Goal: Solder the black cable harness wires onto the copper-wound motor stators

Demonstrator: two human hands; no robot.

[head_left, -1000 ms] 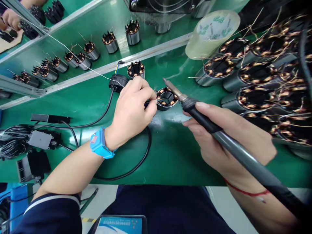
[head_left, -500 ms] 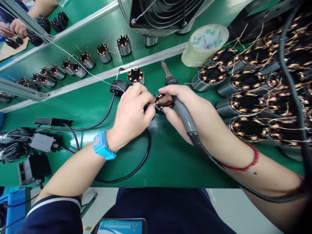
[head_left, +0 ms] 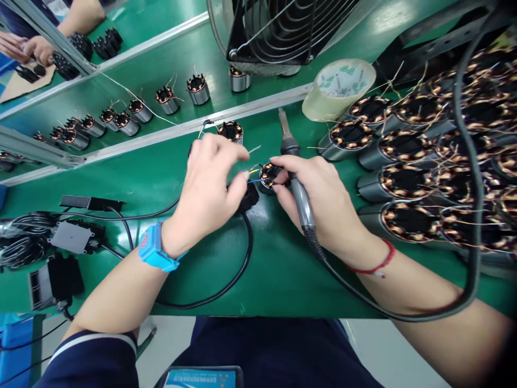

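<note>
My left hand (head_left: 210,188) has its thumb and index fingertip apart. A thin silvery solder wire (head_left: 254,149) sticks out past its fingertips; the other fingers' grip is hidden. My right hand (head_left: 323,199) holds a grey soldering iron (head_left: 302,202), tip pointing away from me. Its thumb and a fingertip also hold a small motor stator (head_left: 266,175) with copper windings. Yellow and blue leads (head_left: 254,177) run to this stator from beside my left thumb. Below them lies a black round part (head_left: 249,198) with a black cable (head_left: 247,242). Another stator (head_left: 231,131) stands behind.
Many wound stators (head_left: 407,178) crowd the right side. A tape roll (head_left: 341,86) and a fan (head_left: 283,32) stand at the back. Stators (head_left: 139,110) line the strip behind the rail (head_left: 242,112). Cables and black boxes (head_left: 60,275) lie left. A co-worker's hands (head_left: 34,51) show far left.
My left hand has drawn back left from the stator, its thumb and index finger parting and uncovering the leads. My right hand still holds the iron and stator.
</note>
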